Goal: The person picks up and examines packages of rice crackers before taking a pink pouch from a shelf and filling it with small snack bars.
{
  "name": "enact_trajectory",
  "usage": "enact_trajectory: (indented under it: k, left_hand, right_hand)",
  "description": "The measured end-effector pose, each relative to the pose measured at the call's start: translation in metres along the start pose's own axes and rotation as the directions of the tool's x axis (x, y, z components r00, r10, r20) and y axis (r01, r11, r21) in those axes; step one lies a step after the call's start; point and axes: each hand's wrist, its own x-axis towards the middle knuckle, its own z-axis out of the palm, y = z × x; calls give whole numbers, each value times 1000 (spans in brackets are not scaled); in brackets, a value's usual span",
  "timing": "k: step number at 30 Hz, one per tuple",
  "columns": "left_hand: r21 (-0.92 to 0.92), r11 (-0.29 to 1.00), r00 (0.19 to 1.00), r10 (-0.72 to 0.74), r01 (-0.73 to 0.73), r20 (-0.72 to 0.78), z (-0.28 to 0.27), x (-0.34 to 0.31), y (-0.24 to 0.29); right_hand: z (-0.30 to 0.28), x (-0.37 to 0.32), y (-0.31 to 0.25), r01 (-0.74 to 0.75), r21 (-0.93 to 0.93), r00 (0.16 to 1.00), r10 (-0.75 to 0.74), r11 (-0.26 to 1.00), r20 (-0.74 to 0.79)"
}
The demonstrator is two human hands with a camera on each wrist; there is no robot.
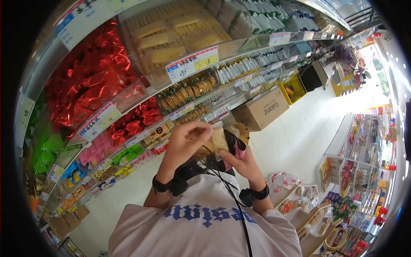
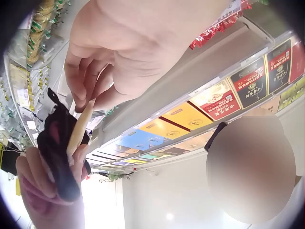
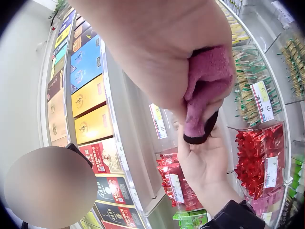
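A flat pale-yellow snack packet point(image 1: 220, 139) in clear wrapping is upright between both hands in front of the chest. My left hand point(image 1: 185, 140) pinches its upper end between thumb and fingers; the left wrist view shows the packet point(image 2: 81, 128) edge-on beneath those fingertips. My right hand point(image 1: 243, 165) grips the packet's lower part, thumb across its face. That hand also holds a pink and black cloth point(image 1: 238, 147) folded against the packet. In the right wrist view the pink cloth point(image 3: 208, 88) bulges from the right palm and hides the packet.
Shelves of wrapped snacks curve along the left and front, with red foil packets point(image 1: 92, 79) and pale wrapped biscuits point(image 1: 171, 32). A cardboard box point(image 1: 262, 109) stands by a yellow crate point(image 1: 293, 90). Display racks point(image 1: 357, 145) and bottles point(image 1: 284, 179) are at right.
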Motion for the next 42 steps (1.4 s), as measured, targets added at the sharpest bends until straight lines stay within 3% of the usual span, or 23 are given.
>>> enact_trajectory:
  k: [6,12,15,17,21,24,27,30,34,35,37,41,42]
  left_hand:
    - [23,997,994,-78,80,-75,-5,-7,6]
    - [53,985,976,-155,165,-156,21,8,-5]
    - [144,977,975,-132,159,-180,40,17,-14]
    - [186,971,970,-108,150,-217,53,24,-15]
    - [201,974,938,-25,100,-347,52,16,-14]
    - [209,969,886,-20,131,-463,58,2,-12]
    - [238,960,843,6,146,-538,59,-17,-19]
    - [237,957,778,22,165,-628,65,-40,-21]
    - [236,953,656,56,189,-752,71,-69,-23]
    - [228,952,626,53,202,-778,71,-74,-22]
    - [246,947,618,68,208,-784,68,-84,-20]
    - [275,948,610,126,158,-783,64,-91,-11]
    - [298,945,616,155,136,-773,62,-88,-8]
  right_hand:
    - [-20,3,-4,86,-17,995,-87,996,-45]
    - [-71,19,-2,21,26,994,-24,999,103]
    - [-106,33,0,236,-110,963,-217,966,160]
    - [-146,49,7,171,-176,972,-137,970,190]
    - [-216,114,73,31,-128,995,-19,991,96]
    - [-240,189,160,-39,-340,995,7,940,-96]
    - [-235,281,268,-54,-366,969,-40,929,-245]
    - [-202,335,302,-145,-560,931,-79,816,-356]
    - [-174,392,356,-127,-551,939,-79,825,-335]
    - [-169,402,368,-130,-382,951,7,915,-308]
    - [-163,401,384,-186,-15,960,179,982,-218]
    - [-161,355,312,-224,-221,945,156,949,-287]
    - [-166,349,307,-188,-395,960,83,899,-269]
